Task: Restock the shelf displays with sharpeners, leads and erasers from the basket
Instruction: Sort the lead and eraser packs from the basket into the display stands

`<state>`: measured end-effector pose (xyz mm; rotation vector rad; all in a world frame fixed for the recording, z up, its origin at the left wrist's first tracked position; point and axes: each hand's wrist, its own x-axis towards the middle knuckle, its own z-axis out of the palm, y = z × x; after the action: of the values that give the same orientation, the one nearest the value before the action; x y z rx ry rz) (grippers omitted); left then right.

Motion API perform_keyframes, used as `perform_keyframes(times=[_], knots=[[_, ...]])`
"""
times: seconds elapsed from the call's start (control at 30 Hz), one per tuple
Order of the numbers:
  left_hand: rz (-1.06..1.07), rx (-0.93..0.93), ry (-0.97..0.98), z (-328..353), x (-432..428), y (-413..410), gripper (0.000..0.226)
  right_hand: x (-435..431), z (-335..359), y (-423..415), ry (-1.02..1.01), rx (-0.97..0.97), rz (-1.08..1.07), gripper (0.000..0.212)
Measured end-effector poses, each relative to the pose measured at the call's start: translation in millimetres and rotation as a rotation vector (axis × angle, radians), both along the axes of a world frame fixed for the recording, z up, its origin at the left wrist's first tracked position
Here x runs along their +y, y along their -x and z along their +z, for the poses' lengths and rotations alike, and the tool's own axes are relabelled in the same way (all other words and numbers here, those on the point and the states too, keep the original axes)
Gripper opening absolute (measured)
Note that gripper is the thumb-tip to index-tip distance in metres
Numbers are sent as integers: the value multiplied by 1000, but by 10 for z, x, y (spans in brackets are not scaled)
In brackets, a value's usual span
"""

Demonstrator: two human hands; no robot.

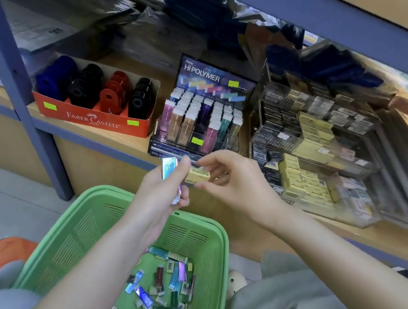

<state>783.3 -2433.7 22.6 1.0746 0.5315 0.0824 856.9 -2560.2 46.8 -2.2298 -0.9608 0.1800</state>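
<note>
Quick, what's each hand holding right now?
Left hand: closed, holding a shiny pack.
Right hand: closed, pinching a small yellow box.

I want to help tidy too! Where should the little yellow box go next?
Probably the right hand should carry the yellow box to the matching yellow boxes in the clear rack: its fingers pinch it, and the left hand holds a shiny case.

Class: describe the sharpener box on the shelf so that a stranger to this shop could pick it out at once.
Start at the wooden shelf above the green basket. At its left end, beside the blue upright post, sits the sharpener box. It alone is orange-red, open-topped, holding rows of blue, black and red sharpeners.
</note>
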Motion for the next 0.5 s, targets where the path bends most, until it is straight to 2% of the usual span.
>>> perform_keyframes(times=[0.1,0.2,0.3,0.4,0.47,0.5], knots=[[-47,-17,86,52,5,29,29,-57,-2,10,-66,-65,-49,23],[-135,-32,43,70,-3,59,20,-110,-6,35,-88,-146,-37,19],[-170,-35,-14,75,-20,72,15,-153,17,62,-75,-120,-14,15],[-194,-50,-39,57,-37,79,24,-198,54,101,-77,-62,-14,15],[-219,-65,-66,49,-70,96,35,-236,62,130,-70,-89,-9,16],[-226,-69,-97,48,-97,109,33,-264,67,142,-54,-108,-1,14]])
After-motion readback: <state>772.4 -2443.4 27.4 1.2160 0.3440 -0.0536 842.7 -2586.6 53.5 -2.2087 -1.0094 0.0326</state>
